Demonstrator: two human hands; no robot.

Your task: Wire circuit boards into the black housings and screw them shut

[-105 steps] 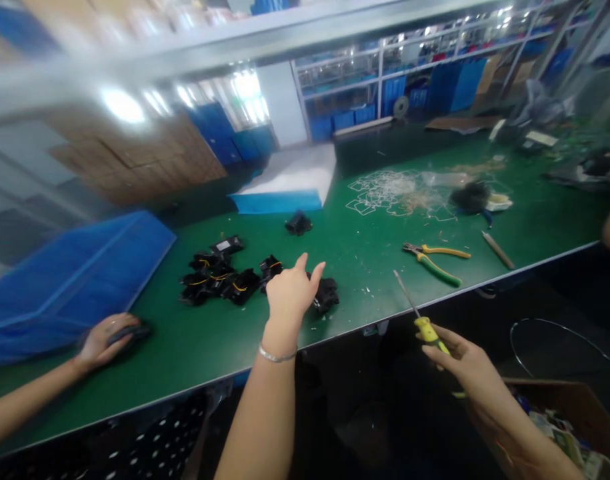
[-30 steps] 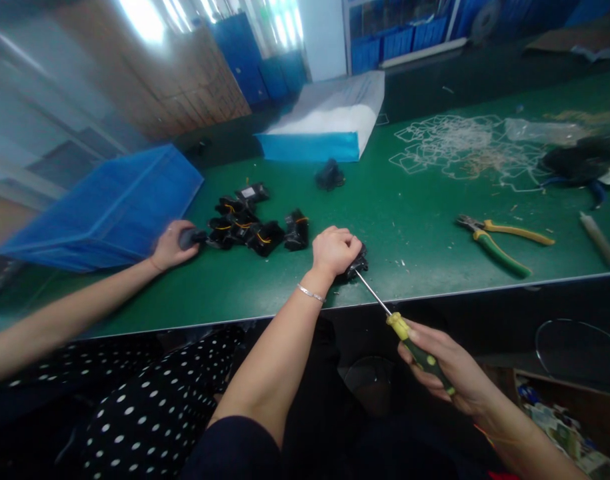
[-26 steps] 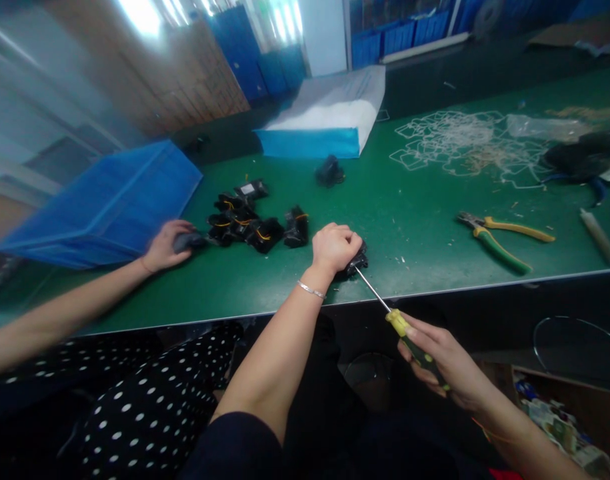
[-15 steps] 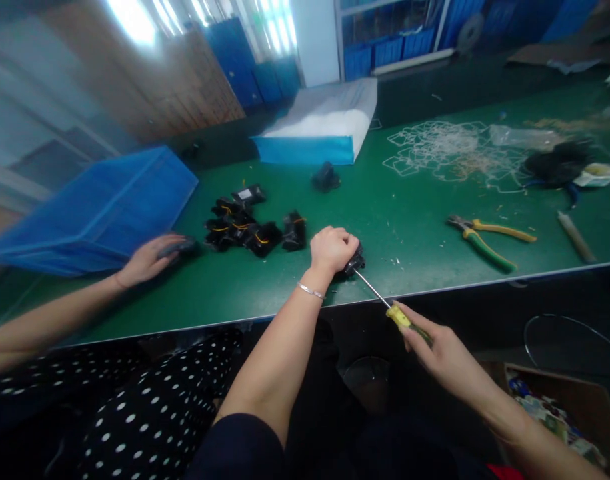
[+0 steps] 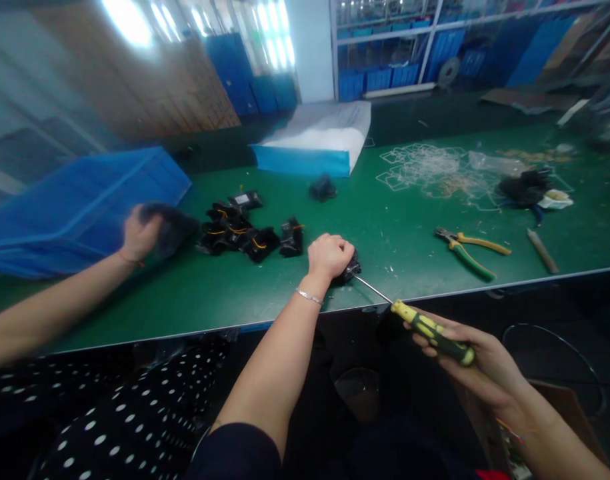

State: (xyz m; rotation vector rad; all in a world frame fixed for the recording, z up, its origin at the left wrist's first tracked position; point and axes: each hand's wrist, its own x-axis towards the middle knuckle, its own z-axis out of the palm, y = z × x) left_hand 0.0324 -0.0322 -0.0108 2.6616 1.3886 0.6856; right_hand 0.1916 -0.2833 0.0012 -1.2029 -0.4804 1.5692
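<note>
My left hand (image 5: 329,257) is closed over a small black part (image 5: 352,268) and presses it on the green table near the front edge; my fingers hide most of it. My right hand (image 5: 465,350) grips a screwdriver (image 5: 432,331) with a yellow and dark handle, its fingers loosely round the handle. The metal shaft points up and left, and its tip meets the right side of the black part. To the left of my left hand lies another black part (image 5: 291,238) with a yellow wire, beside a cluster of several similar black parts (image 5: 237,230).
A co-worker's hand (image 5: 143,233) holds a blurred dark object at the left, by a blue bin (image 5: 85,207). Pliers (image 5: 469,252) and a stick-like tool (image 5: 542,252) lie to the right. Behind are a white and blue bag (image 5: 305,160) and tangled white wire frames (image 5: 425,167).
My right hand has opened its hold somewhat and shifted down and right along the screwdriver, showing more handle. My left hand stays on the part. The co-worker's hand has lifted a dark object.
</note>
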